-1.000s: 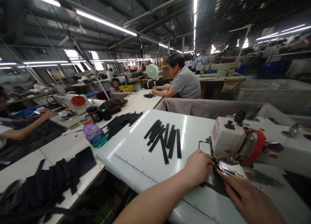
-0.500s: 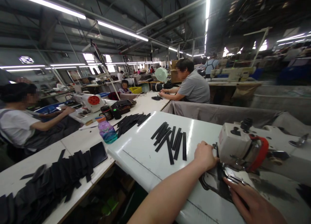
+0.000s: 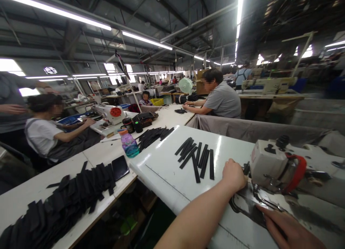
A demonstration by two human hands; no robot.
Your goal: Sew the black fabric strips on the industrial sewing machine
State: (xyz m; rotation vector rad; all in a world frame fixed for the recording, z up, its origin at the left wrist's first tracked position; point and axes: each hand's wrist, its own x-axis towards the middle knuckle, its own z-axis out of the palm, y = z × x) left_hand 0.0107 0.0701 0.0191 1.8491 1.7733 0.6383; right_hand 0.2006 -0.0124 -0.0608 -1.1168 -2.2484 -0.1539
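Left hand grip pinches dark fabric piece flat.

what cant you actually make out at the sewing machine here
- Head view: needle and presser foot, hidden behind the left hand.
- Black piece under the sewing machine: shape unclear, partly covered by both hands.
- Right hand: cut off by the bottom edge.

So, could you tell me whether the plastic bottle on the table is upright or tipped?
Upright: the bottle stands on its base, cap on top.
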